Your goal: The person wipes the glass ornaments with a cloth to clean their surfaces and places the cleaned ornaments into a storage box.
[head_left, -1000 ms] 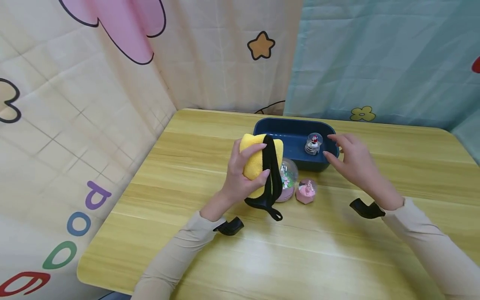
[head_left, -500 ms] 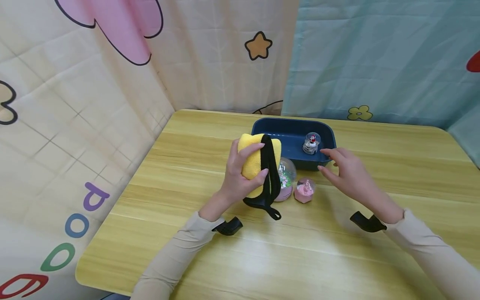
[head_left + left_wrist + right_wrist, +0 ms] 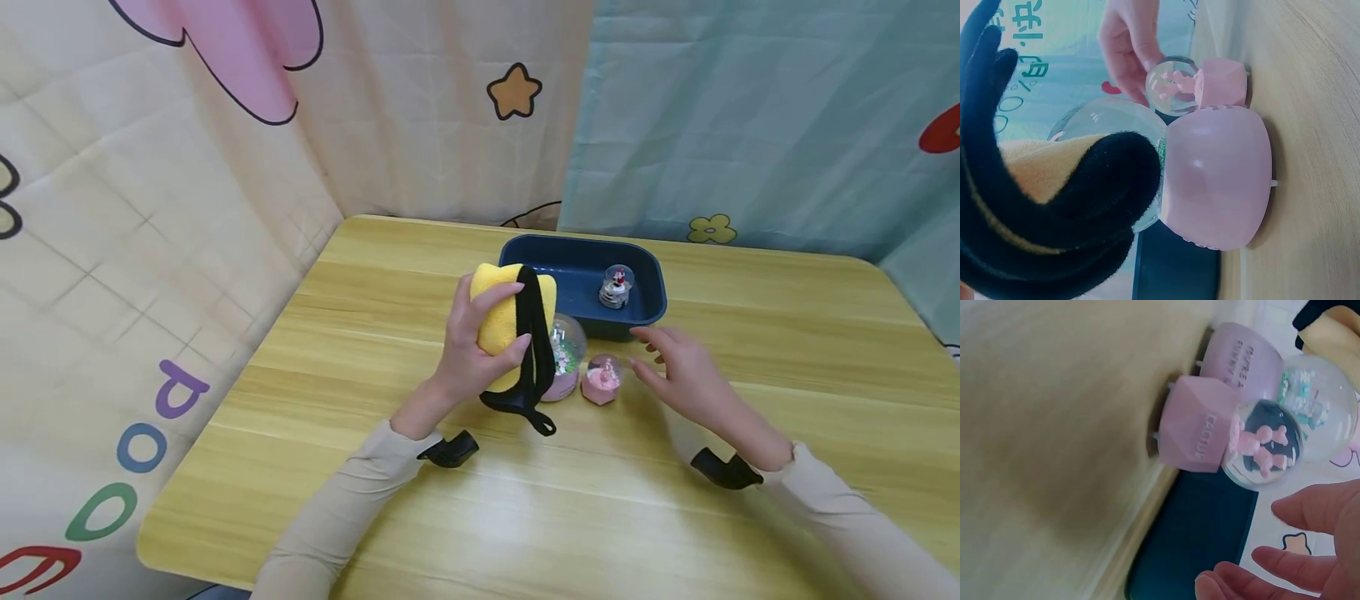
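L hand has its fingers curled round a yellow cloth w/ black trim, pinching it btwn thumb & fingers, held up over the counter. Cloth hides part of the big snow globe, lilac-pink base, upright on the counter; can't tell if cloth touches it. Small pink globe stands upright just R of the big one, pink figure inside, lettering on its base. R hand is near the small pink globe on its R side, thumb & fingers spread apart, nothing held; R wrist cam shows a gap btwn thumb & globe. Dark blue bin sits behind both globes, w/ a clear mini globe upright inside, toward the bin's R end. Printed curtains hang behind the counter.
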Demonstrator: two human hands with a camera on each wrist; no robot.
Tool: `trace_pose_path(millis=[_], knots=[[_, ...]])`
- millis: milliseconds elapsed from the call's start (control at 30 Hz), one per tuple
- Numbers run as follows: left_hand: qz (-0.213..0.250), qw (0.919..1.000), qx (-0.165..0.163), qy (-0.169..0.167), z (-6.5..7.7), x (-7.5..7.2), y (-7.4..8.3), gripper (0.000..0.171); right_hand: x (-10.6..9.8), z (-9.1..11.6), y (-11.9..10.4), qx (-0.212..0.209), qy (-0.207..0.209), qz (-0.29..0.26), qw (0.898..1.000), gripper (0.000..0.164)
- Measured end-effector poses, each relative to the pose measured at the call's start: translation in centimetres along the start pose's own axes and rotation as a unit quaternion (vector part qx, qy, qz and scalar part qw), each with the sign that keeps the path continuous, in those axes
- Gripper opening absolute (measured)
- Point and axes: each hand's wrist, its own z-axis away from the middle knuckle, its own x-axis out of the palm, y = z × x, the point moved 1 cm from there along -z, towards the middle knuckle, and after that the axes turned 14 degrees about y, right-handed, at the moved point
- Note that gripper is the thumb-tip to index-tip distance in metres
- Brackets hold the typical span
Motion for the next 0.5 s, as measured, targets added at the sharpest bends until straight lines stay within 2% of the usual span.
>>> trace_pose_path(millis=[100, 267, 500], knots=[[-0.002, 1.0000, -0.002, -0.001, 0.0, 0.1, 0.1, 0.048, 0.2, 0.5, 0.0, 0.022, -0.039, -0.012, 0.999, 0.041], [-0.006, 1.0000, -0.005, -0.002, 0.1, 0.2, 0.2, 0.048, 0.7, 1.0, -0.3, 0.028, -0.088, -0.031, 0.995, 0.052], [-0.006, 1.0000, -0.005, -0.005, 0.1, 0.3, 0.3, 0.046, 1.5, 1.3, -0.5, 0.002, -0.104, -0.051, 0.993, 0.060]])
